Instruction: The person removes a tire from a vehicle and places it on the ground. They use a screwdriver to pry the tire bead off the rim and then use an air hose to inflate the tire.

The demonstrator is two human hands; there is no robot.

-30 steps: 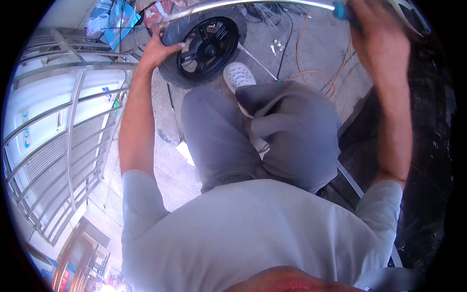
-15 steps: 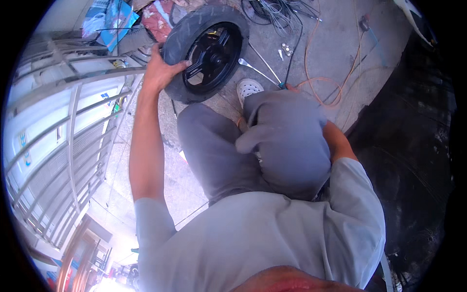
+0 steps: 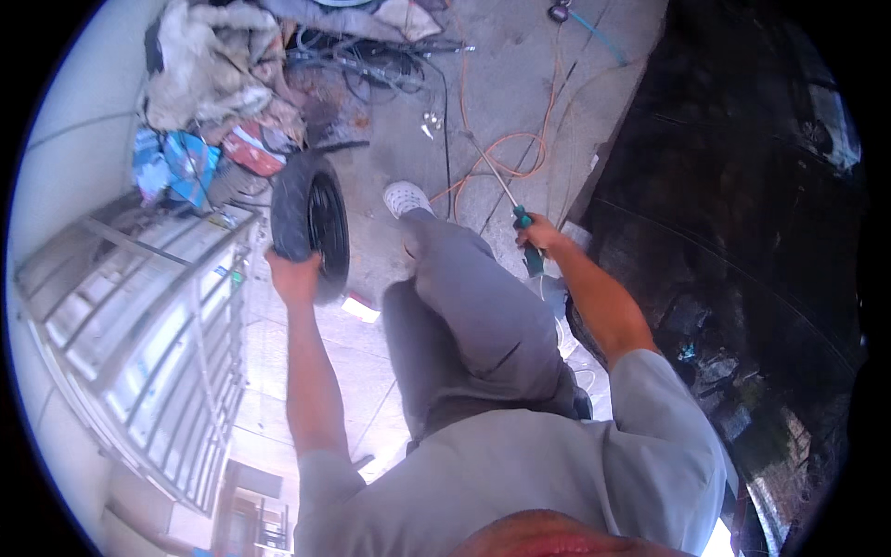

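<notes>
A black wheel with a treaded tyre (image 3: 290, 206) stands on edge left of my feet, its dark rim (image 3: 325, 218) turned rightward. My left hand (image 3: 295, 271) is closed on the lower part of the tyre, thumb toward the rim. Across from it, my right hand (image 3: 543, 237) grips the green handle of a long metal rod tool (image 3: 501, 176), which points up and away over the concrete floor (image 3: 408, 158). I cannot make out whether a second handle is bunched with it. My white shoe (image 3: 406, 199) rests between the wheel and the tool.
A railed metal cage (image 3: 139, 306) round white units lines the left. Piled cloths (image 3: 200, 65), bags (image 3: 186, 167) and tangled cables (image 3: 371, 60) lie at the back. An orange hose (image 3: 515, 148) and small parts (image 3: 429, 125) are on the floor. A dark expanse (image 3: 705, 232) fills the right.
The wheel has swung edge-on and shifted left and down in view with my left hand. My right hand, high a second ago, is lower with the tool. My legs have shifted.
</notes>
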